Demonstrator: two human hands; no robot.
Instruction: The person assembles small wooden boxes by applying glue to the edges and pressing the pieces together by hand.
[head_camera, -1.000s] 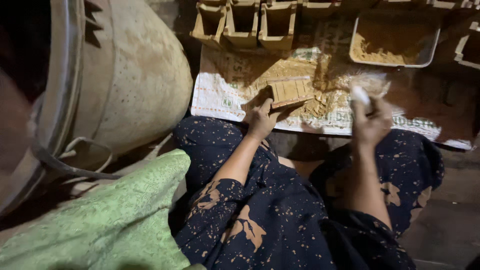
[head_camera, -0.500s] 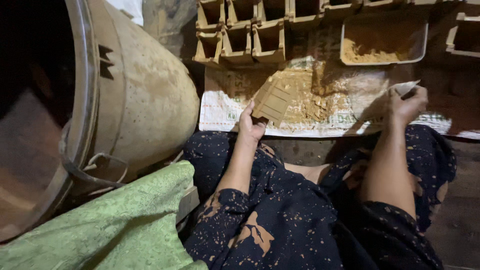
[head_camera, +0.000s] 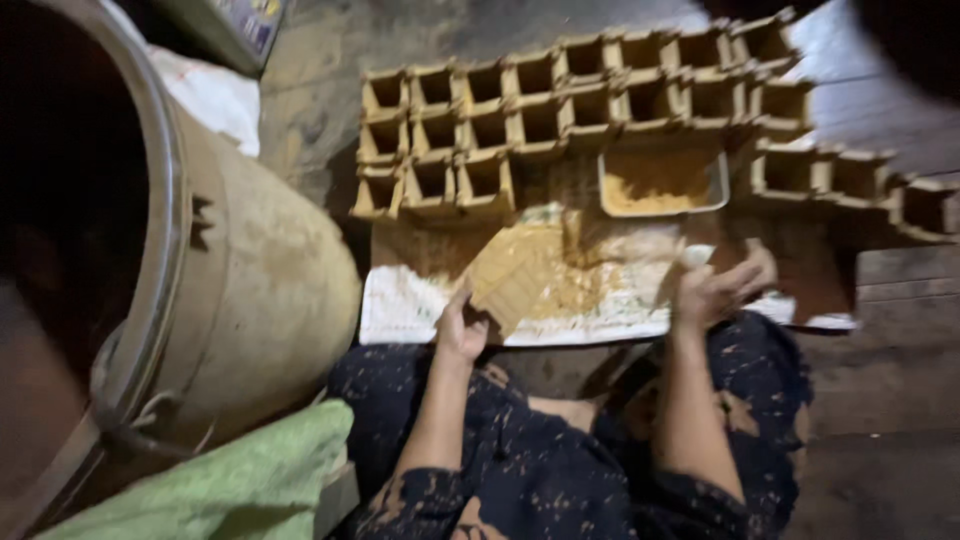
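Your left hand (head_camera: 462, 328) pinches the near corner of a flat ridged wooden block (head_camera: 508, 285) lying on the dusty work sheet (head_camera: 400, 305), close to its near edge. Your right hand (head_camera: 718, 288) is curled around a small pale lump (head_camera: 697, 256) above the sheet's right part. Beyond stand a powder tray (head_camera: 610, 172) and rows of square moulds (head_camera: 520, 110); a big barrel (head_camera: 250, 290) crowds the left.

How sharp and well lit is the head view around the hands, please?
Head view: dim warm light, with the upper right corner and the barrel's mouth in deep shadow; motion blur smears the right hand and box rows; the left hand is softly blurred.
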